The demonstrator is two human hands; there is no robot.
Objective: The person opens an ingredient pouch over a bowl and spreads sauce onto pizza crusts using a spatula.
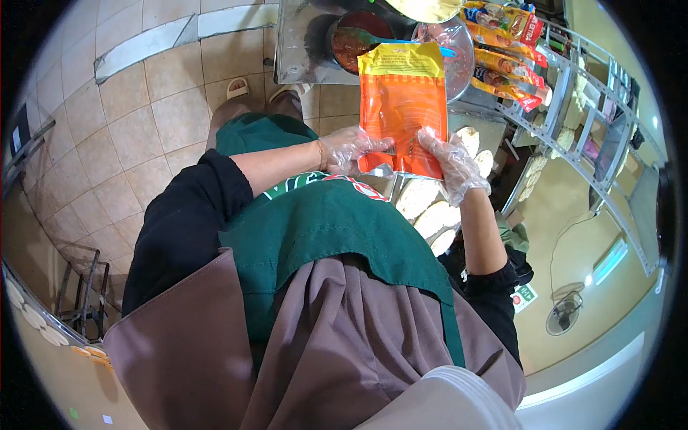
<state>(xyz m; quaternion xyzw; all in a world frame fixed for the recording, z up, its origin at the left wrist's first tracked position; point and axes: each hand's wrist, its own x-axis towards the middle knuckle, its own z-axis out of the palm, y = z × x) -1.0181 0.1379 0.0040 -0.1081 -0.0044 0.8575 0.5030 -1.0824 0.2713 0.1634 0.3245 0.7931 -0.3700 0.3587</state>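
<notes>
An orange pouch with a yellow band along its top point(403, 107) is held up in front of my apron, its flat printed face toward me. My left hand point(351, 149), in a clear plastic glove, grips the pouch by its lower left corner, where the film is folded or crumpled. On the other side, my gloved right hand point(453, 163) closes on the lower right edge with the thumb across the front. The fingers behind the pouch are hidden. Just beyond the pouch, a spatula with a blue handle point(448, 52) rests across a bowl of red sauce point(351, 54).
A steel table point(308, 68) carries the sauce bowl, a clear bowl point(464, 68) and a bowl of pale yellow food point(426, 7). Several colourful packets point(505, 64) lie to the right. Round flat dough bases point(437, 215) sit below my right hand, near a metal rack point(573, 122).
</notes>
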